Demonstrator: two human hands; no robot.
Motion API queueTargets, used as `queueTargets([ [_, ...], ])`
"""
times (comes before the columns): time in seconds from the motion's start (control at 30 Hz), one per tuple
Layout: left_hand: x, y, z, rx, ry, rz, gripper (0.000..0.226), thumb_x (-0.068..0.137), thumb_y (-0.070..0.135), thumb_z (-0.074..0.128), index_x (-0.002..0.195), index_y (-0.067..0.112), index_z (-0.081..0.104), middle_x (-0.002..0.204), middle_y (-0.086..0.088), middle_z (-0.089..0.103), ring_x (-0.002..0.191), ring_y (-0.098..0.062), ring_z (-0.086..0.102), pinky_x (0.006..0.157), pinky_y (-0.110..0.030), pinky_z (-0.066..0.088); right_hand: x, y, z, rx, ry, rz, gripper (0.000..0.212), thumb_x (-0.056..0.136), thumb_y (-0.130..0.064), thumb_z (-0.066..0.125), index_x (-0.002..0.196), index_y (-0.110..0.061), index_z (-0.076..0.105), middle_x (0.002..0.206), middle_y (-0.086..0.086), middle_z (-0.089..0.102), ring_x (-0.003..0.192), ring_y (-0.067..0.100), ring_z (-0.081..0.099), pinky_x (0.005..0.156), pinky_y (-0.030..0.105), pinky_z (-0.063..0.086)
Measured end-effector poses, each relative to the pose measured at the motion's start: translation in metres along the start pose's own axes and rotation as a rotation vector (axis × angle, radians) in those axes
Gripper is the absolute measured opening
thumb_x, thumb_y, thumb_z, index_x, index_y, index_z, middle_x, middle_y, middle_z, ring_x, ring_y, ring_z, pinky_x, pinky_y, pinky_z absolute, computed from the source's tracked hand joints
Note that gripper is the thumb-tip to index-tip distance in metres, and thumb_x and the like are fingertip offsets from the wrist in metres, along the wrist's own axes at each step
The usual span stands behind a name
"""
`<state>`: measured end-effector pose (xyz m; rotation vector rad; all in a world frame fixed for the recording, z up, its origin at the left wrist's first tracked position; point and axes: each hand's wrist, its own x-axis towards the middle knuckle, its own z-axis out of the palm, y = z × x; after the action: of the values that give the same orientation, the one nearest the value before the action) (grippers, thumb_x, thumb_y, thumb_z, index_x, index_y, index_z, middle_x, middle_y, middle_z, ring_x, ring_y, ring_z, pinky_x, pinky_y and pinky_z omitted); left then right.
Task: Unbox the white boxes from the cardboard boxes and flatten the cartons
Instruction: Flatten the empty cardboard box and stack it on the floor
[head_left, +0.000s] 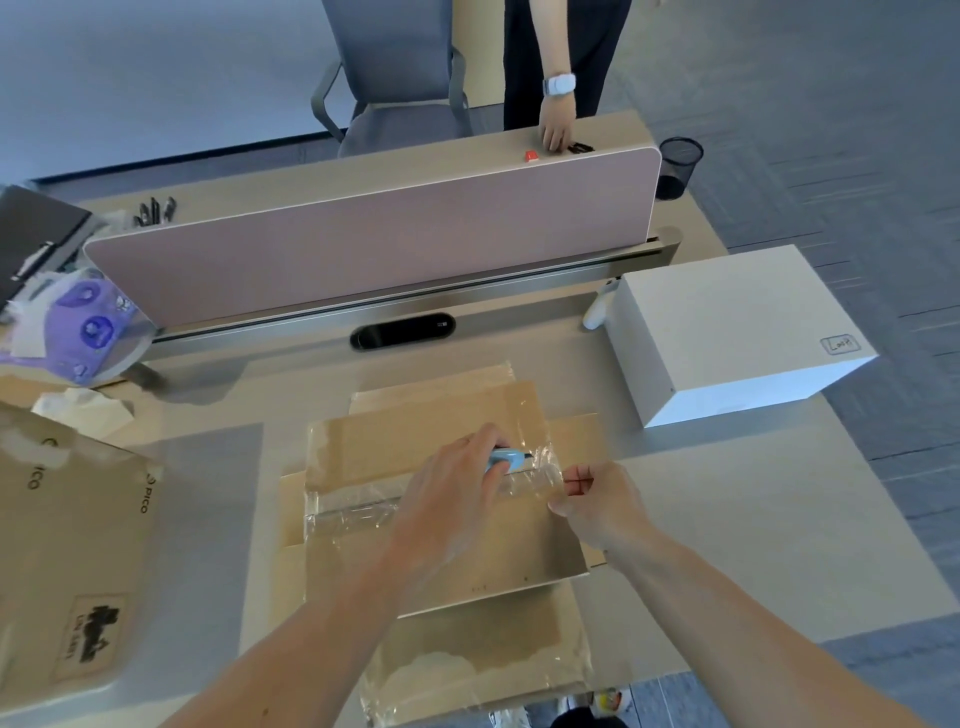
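Observation:
A cardboard carton lies in the middle of the desk, its seam covered with clear tape. My left hand grips a light blue box cutter with its tip on the taped seam. My right hand pinches the tape at the carton's right edge. A white box stands on the desk at the right, out of any carton. At the left lies another cardboard carton printed with PICO.
A pink divider panel runs across the desk's far side. Behind it, another person's hand rests on the far desk, next to a grey chair. Purple-printed plastic packaging and crumpled paper lie at the left. A mesh bin stands beyond.

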<state>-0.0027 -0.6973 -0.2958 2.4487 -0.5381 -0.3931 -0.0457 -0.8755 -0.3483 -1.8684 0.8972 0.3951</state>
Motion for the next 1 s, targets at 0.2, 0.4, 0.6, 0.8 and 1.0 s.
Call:
queueTargets([
  [0.2,0.008,-0.001,-0.002,0.065,-0.047,0.058,0.005,0.102,0.025,0.052,0.106,0.028,0.053,0.098,0.007,0.064,0.086,-0.022,0.058,0.079,-0.043,0.051,-0.001,0.005,-0.001,0.143,-0.110,-0.045,0.012,0.086,-0.007,0.068,0.086,-0.012,0.079,0.069,-0.001,0.058,0.066,0.014,0.047,0.060,0.026,0.037],
  [0.4,0.021,0.009,0.012,0.229,-0.036,0.133,0.015,0.102,0.032,0.051,0.111,0.028,0.062,0.100,0.006,0.067,0.088,-0.022,0.062,0.078,-0.041,0.051,0.003,0.009,0.001,0.176,-0.103,0.016,0.027,0.080,-0.036,0.070,0.075,-0.010,0.070,0.068,-0.003,0.057,0.066,0.018,0.047,0.066,0.032,0.040],
  [0.6,0.027,0.009,0.017,0.331,-0.032,0.158,0.014,0.103,0.029,0.051,0.108,0.027,0.064,0.092,0.008,0.062,0.082,-0.022,0.063,0.069,-0.034,0.045,0.005,0.022,0.009,0.248,-0.090,-0.078,0.053,0.082,-0.060,0.061,0.089,-0.009,0.071,0.067,0.000,0.057,0.069,0.014,0.049,0.069,0.032,0.035],
  [0.8,0.032,0.009,0.020,0.376,-0.045,0.182,0.015,0.104,0.032,0.050,0.098,0.025,0.062,0.082,0.010,0.051,0.076,-0.021,0.058,0.064,-0.031,0.037,0.002,0.018,0.009,0.354,-0.053,-0.071,0.032,0.096,-0.032,0.067,0.067,-0.025,0.079,0.076,0.007,0.075,0.075,0.017,0.063,0.071,0.032,0.047],
  [1.0,0.038,0.017,0.028,0.359,-0.040,0.208,0.017,0.102,0.033,0.052,0.097,0.023,0.064,0.086,0.004,0.062,0.077,-0.022,0.062,0.066,-0.032,0.047,-0.008,0.012,0.003,0.362,0.004,-0.093,0.021,0.098,-0.029,0.066,0.079,-0.029,0.076,0.082,0.010,0.076,0.075,0.013,0.060,0.061,0.023,0.043],
])
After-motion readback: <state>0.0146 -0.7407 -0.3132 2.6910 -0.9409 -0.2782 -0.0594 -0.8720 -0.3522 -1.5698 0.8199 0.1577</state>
